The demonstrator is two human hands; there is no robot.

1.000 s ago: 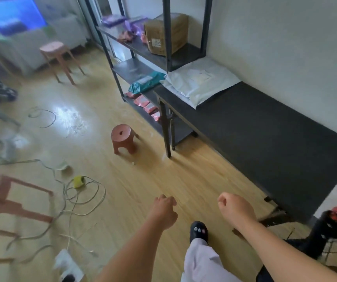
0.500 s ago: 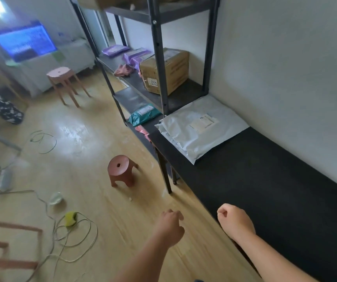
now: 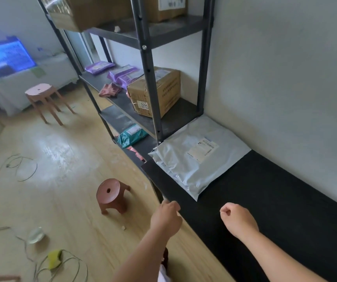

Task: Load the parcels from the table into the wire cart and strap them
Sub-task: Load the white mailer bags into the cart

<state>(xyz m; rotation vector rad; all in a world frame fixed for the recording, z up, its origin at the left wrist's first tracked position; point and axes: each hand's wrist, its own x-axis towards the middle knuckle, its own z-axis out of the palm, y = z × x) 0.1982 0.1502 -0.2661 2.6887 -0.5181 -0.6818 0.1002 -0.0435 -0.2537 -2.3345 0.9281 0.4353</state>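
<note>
Parcels stacked flat on black table; left hand and right hand both fisted, holding nothing.

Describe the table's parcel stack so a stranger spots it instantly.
Black table along the white wall. At its far end, by the metal rack, lie flat silver-grey mailers. The only parcels off the rack, white label on top.

- Silver-grey mailer parcels lay flat in a fanned stack at the far end of the black desk.
- A white label faced up on the top one.
</note>
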